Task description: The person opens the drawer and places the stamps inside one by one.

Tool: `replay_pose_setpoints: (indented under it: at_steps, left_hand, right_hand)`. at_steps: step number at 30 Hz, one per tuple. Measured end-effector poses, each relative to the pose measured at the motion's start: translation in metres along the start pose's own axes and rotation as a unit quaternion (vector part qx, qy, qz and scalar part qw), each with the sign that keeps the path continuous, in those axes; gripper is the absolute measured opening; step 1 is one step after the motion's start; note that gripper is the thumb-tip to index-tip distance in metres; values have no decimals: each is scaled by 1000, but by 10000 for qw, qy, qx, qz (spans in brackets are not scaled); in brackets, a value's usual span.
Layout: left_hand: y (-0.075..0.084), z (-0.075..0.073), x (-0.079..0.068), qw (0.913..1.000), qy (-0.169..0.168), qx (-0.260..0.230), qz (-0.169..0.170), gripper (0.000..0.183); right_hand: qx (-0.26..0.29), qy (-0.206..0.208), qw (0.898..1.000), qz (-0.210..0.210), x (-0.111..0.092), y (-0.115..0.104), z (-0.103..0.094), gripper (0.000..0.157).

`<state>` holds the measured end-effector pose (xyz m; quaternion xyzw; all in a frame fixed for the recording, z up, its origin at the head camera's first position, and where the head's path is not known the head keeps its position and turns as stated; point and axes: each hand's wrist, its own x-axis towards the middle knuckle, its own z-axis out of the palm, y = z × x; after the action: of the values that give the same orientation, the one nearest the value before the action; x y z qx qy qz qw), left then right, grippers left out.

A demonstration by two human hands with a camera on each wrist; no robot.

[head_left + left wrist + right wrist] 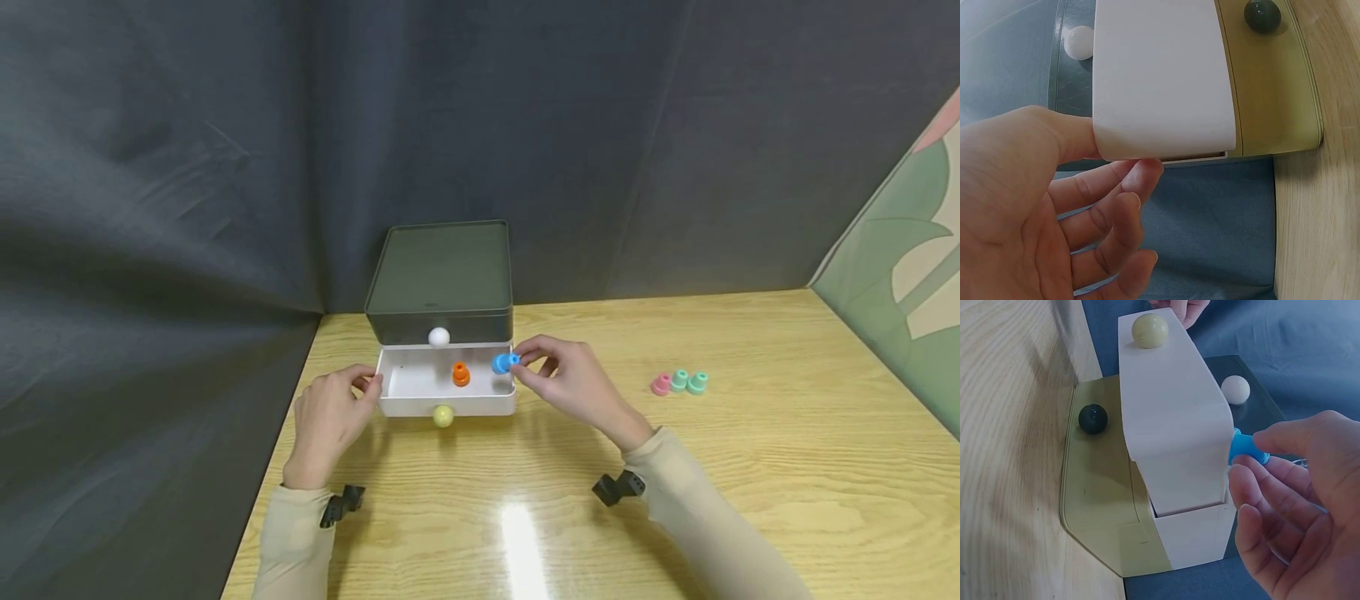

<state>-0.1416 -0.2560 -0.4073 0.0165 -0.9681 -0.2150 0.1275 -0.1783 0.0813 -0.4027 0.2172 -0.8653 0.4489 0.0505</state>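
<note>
A white drawer with a pale yellow knob stands pulled out of a small dark green cabinet. My left hand pinches its left side wall; in the left wrist view the thumb tip is hidden behind the drawer's edge, the index finger at its side. Between thumb and fingers, my right hand pinches a blue stepped peg, tilted over the drawer's right end. That blue peg also shows beside the drawer wall in the right wrist view. An orange stepped peg stands inside the drawer.
A pink peg and two mint pegs stand together on the wooden table to the right. Above the drawer is a white knob; below it, an olive section with a dark knob. Dark cloth hangs behind.
</note>
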Motion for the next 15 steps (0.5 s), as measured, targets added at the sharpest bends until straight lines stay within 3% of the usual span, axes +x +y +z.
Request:
replay_pose_setpoints:
  at_steps: [15]
  left_hand:
    - [0, 0, 0, 10000, -50, 32, -57, 29]
  right_hand:
    - [-203, -136, 9996, -109, 13, 1, 11, 15]
